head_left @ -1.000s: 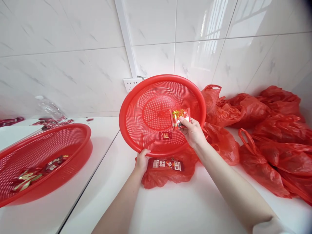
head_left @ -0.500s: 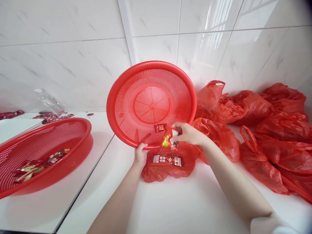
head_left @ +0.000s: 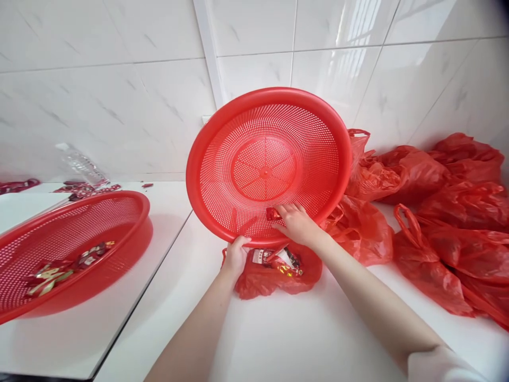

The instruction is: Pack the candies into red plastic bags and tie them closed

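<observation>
My left hand (head_left: 236,257) grips the lower rim of a red plastic colander (head_left: 264,122), which is tipped up on edge with its inside facing me. Inside its lower wall, my right hand (head_left: 296,222) reaches over a small red wrapped packet (head_left: 272,214); the fingertips are at the packet, and whether they pinch it is not clear. Below the rim a red plastic bag (head_left: 262,284) lies spread on the table, holding several wrapped snacks (head_left: 287,261) in gold, white, black and dark red.
Another red colander (head_left: 131,212) with several packets (head_left: 85,258) stands at the left. Full-looking red plastic bags (head_left: 437,223) crowd the right side. A clear plastic bottle (head_left: 83,164) lies near the tiled wall (head_left: 99,116). A seam crosses the white table (head_left: 294,339).
The gold and white wrapped snacks have gone from my right hand into the bag. That hand has moved up into the colander, which has shifted right and up with my left hand.
</observation>
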The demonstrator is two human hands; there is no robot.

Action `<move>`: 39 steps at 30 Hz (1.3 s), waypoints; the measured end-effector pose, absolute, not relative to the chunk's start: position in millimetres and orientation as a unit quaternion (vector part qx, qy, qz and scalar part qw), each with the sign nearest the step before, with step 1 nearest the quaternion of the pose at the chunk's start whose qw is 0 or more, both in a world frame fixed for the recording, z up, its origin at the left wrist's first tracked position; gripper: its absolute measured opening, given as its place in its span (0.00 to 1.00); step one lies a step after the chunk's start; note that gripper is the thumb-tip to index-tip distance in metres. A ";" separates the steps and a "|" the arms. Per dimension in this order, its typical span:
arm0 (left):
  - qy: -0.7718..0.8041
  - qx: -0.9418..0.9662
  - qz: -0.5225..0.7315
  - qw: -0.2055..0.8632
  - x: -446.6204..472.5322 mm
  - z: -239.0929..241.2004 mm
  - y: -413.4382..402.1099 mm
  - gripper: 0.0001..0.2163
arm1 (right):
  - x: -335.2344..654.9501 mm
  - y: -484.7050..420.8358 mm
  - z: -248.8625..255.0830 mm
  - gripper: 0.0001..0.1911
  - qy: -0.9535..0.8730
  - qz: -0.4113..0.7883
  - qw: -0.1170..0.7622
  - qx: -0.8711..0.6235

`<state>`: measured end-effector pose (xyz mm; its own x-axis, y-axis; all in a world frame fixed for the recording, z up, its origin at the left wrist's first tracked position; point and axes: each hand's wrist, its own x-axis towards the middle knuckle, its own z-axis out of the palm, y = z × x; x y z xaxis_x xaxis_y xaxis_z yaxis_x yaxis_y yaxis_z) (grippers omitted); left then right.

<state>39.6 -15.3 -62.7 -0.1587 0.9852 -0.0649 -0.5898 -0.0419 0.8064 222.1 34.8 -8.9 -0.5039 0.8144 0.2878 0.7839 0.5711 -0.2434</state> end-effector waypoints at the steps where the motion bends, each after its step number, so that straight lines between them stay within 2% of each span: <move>1: 0.367 0.269 0.668 0.589 39.6 -62.8 -15.3 0.13 | 221.8 35.6 -10.5 0.24 -0.869 0.042 0.173 -0.462; 5: 0.376 0.264 0.665 0.589 37.0 -64.2 -13.4 0.14 | 223.4 37.3 -9.1 0.21 -0.873 0.098 0.193 -0.438; 7: 0.374 0.262 0.665 0.591 34.8 -64.4 -11.9 0.14 | 224.7 36.6 -4.8 0.21 -0.869 0.130 0.237 -0.414; 10: 0.380 0.246 0.673 0.585 31.8 -63.1 -10.1 0.12 | 224.2 33.5 2.5 0.13 -0.848 0.166 0.312 -0.395; 13: 0.385 0.232 0.677 0.583 30.3 -61.0 -9.0 0.11 | 220.2 30.6 7.2 0.07 -0.787 0.296 0.385 -0.380; 16: 0.383 0.231 0.678 0.583 30.3 -60.8 -8.5 0.10 | 216.5 30.4 10.0 0.12 -0.651 0.513 0.455 -0.326; 18: 0.388 0.228 0.681 0.578 30.5 -61.9 -8.2 0.07 | 217.1 31.0 13.0 0.17 -0.550 0.615 0.471 -0.312; 23: 0.392 0.224 0.683 0.574 30.6 -64.6 -8.2 0.06 | 226.6 28.1 26.7 0.28 -0.485 0.733 0.405 -0.253; 26: 0.386 0.232 0.671 0.588 30.6 -64.8 -9.1 0.08 | 229.1 21.9 34.5 0.30 -0.502 0.739 0.396 -0.214; 33: 0.370 0.235 0.671 0.597 30.6 -67.7 -8.9 0.12 | 227.8 13.1 41.4 0.33 -0.565 0.673 0.416 -0.236; 37: 0.369 0.238 0.675 0.593 29.0 -70.1 -7.3 0.12 | 229.8 10.2 41.3 0.30 -0.673 0.531 0.412 -0.308; 39: 0.369 0.241 0.678 0.589 28.0 -69.8 -7.1 0.11 | 231.8 7.2 42.1 0.28 -0.746 0.451 0.347 -0.346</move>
